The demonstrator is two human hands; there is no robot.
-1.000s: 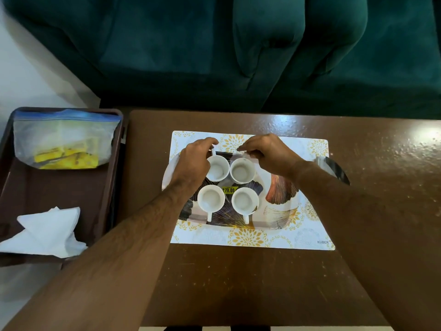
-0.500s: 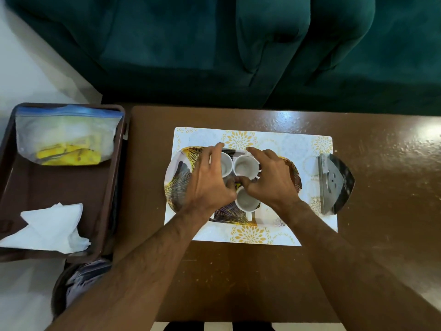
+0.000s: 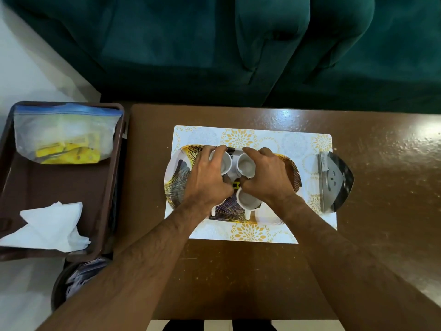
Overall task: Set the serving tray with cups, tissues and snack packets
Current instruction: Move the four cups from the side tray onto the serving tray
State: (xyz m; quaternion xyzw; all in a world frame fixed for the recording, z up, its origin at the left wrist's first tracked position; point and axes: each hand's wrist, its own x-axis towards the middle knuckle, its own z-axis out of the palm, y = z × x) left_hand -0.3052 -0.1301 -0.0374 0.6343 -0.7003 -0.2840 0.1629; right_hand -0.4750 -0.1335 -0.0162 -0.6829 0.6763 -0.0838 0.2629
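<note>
An oval patterned serving tray [image 3: 177,177] lies on a white and yellow placemat [image 3: 260,137] on the brown table. Several small white cups stand on it. My left hand [image 3: 206,177] wraps around the far left cup [image 3: 226,163], covering the near left cup except its handle. My right hand [image 3: 267,177] grips the far right cup [image 3: 245,164], with the near right cup [image 3: 247,199] just under its wrist. White tissues [image 3: 51,225] and a clear zip bag of yellow snack packets [image 3: 64,136] lie in a brown crate [image 3: 109,187] to the left.
A metal and black tissue holder [image 3: 333,181] lies at the placemat's right edge. A dark green sofa [image 3: 238,48] runs along the table's far side. A dark round bin [image 3: 71,283] sits on the floor below the crate.
Both hands have drawn back from the cups' far rims and settled over the two far cups, closing around them. The view has shifted slightly.
</note>
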